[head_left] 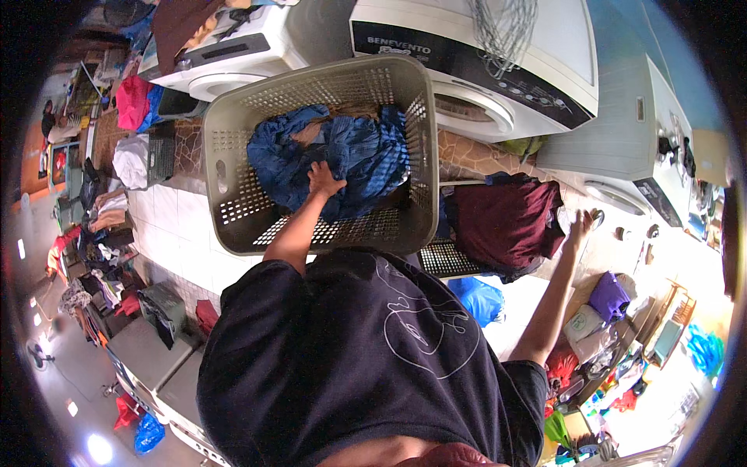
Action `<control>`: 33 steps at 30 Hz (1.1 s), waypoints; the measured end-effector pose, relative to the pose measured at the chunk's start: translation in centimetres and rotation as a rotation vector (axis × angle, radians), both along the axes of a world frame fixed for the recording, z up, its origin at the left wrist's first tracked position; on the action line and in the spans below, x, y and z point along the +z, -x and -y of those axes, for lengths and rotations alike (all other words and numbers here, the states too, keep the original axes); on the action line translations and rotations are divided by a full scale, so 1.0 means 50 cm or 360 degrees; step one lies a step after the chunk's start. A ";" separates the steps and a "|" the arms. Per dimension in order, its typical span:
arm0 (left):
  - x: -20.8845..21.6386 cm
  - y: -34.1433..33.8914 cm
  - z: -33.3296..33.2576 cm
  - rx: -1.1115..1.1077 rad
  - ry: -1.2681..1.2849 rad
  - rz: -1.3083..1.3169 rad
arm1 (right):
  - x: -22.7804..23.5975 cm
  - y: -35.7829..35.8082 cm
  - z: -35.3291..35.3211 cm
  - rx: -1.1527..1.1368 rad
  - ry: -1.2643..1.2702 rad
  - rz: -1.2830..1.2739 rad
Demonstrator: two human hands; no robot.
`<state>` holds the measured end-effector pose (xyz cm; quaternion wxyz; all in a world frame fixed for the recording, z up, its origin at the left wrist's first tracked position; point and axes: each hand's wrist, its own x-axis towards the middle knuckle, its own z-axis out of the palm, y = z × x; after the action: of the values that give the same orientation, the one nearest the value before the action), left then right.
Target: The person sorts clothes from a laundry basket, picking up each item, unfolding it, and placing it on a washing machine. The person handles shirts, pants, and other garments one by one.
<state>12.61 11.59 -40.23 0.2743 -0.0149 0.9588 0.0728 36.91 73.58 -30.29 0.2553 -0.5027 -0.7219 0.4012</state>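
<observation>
A large grey-brown plastic laundry basket (319, 76) with perforated walls stands in front of me. Dark blue clothes (362, 156), one part checked, are heaped inside with a brown cloth. My left hand (323, 180) rests on the blue heap, thumb apart from the fingers; their tips partly merge with the folds. My right arm stretches far out to the right. There my right hand (582, 226) has its fingers closed beside a small dark round object (597, 218); what it grips is unclear. Between the hands, maroon clothes (502, 222) overflow a second basket (449, 259).
Front-loading washing machines stand beyond the basket: one at left (226, 58), one in the middle (475, 58), another at right (603, 128). A wire bundle (504, 31) lies on the middle one. A blue bag (476, 300) and a purple item (611, 296) are at right, white laundry (131, 162) at left.
</observation>
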 end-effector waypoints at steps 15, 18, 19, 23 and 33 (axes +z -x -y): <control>0.466 -0.003 0.166 0.0610 -0.1692 -0.0231 | 0.013 0.337 0.943 0.2612 0.0007 0.0371; 0.583 -0.013 0.173 0.0589 -0.1847 -0.0395 | 0.008 0.362 1.013 0.2433 0.0282 0.0369; 0.610 -0.012 0.172 0.0614 -0.1908 -0.0441 | 0.026 0.375 1.013 0.2426 0.0308 0.0262; 0.682 0.011 0.182 0.0774 -0.2387 -0.0658 | 0.165 0.403 0.974 0.2147 0.0223 0.0231; 0.838 0.169 0.251 0.0950 -0.3499 -0.0845 | 0.486 0.377 1.062 0.3499 0.0737 0.0149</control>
<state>4.16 -0.97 1.66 -0.0975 0.0215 0.3653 0.9255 18.08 20.48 -5.97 -0.3642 0.3571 -0.6901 0.5135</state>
